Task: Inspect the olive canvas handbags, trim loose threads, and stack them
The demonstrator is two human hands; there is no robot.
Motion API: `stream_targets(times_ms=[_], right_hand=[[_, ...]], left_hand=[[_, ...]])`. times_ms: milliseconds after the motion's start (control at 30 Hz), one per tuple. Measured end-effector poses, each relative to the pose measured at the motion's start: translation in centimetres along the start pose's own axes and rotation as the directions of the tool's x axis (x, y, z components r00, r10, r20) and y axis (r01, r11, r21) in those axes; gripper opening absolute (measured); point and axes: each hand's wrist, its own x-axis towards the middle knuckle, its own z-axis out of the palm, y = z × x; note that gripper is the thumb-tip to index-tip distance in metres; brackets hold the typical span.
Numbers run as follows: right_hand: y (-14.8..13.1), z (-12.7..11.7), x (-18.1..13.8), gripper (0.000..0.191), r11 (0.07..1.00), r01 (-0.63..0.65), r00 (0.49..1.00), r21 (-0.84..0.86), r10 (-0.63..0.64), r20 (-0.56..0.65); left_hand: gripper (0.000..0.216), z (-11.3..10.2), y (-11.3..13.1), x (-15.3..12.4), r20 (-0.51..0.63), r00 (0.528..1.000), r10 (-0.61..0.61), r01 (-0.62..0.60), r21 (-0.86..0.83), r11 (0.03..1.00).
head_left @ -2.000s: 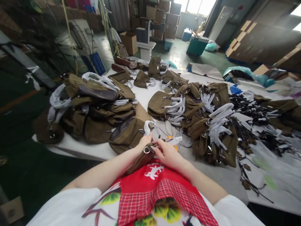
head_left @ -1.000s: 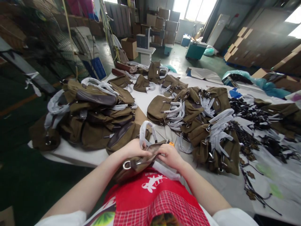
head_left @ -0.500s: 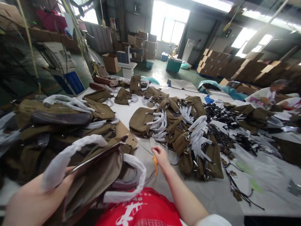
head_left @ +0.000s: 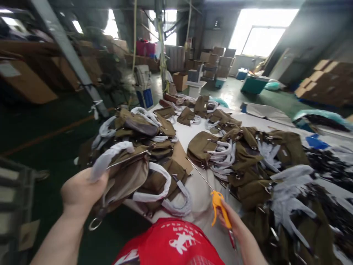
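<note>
My left hand (head_left: 82, 187) is closed on the edge of an olive-brown handbag (head_left: 129, 173), next to one of its handles. The bag is held up with its mouth partly spread, showing a lighter lining; its handles are wrapped in white padding, and a metal ring hangs below my hand. In my right hand (head_left: 230, 217) I grip an orange air blow gun (head_left: 220, 209). Its long thin metal nozzle points forward and left, toward the table between the bag piles, apart from the held bag. A hose leads down from its grip.
More olive bags with wrapped handles lie on the white table: one pile (head_left: 160, 125) at left, a larger one (head_left: 248, 158) at right. Dark straps or fittings (head_left: 331, 162) lie far right. A metal post (head_left: 74, 62) slants at left; cardboard boxes (head_left: 325, 81) stand behind.
My view has swung left. The held bag is farther from me, at the table's left edge. The orange blow gun, mostly hidden by my right hand before, now shows fully.
</note>
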Motion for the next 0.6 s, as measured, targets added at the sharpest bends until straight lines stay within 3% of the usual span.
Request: stream_targets(times_ms=[133, 233, 333, 400, 467, 533, 567, 600], right_hand=[[-1.3, 0.7, -3.4, 0.062, 0.978, -0.061, 0.949, 0.201, -0.006, 0.316], [-3.6, 2.7, -5.6, 0.067, 0.995, 0.095, 0.916, 0.034, -0.100, 0.389], [-6.3, 4.1, -6.6, 0.065, 0.870, 0.326, 0.932, -0.369, -0.232, 0.278], [-7.8, 4.1, -6.7, 0.062, 0.713, 0.319, 0.939, -0.624, -0.329, 0.104], [-8.6, 3.7, -6.7, 0.061, 0.619, 0.265, 0.909, -0.739, -0.416, -0.022], [-8.9, 3.2, -7.0, 0.060, 0.564, 0.337, 0.868, -0.754, -0.496, 0.017], [-8.9, 3.0, -7.2, 0.059, 0.540, 0.394, 0.847, -0.744, -0.528, 0.065], [-8.8, 2.8, -7.5, 0.059, 0.523, 0.439, 0.829, -0.731, -0.549, 0.106]], left_hand=[[0.022, 0.0, 1.4, 0.1, -0.011, 0.990, 0.141, -0.138, 0.123, 0.983], [0.017, 0.6, 1.7, 0.2, -0.026, 0.979, 0.202, -0.199, 0.092, 0.976], [0.018, 1.0, 1.9, 0.0, -0.029, 0.972, 0.232, -0.231, 0.022, 0.973], [0.020, 1.1, 2.0, -0.3, -0.031, 0.968, 0.248, -0.249, -0.032, 0.968], [0.022, 1.4, 1.8, -0.3, -0.029, 0.971, 0.237, -0.239, -0.109, 0.965], [0.018, 1.8, 1.2, 0.0, -0.026, 0.994, 0.105, -0.108, -0.217, 0.970], [0.016, 1.9, 0.7, 0.3, -0.032, 0.999, -0.037, 0.026, -0.299, 0.954], [0.013, 2.0, 0.2, 0.7, -0.043, 0.972, -0.230, 0.192, -0.413, 0.890]])
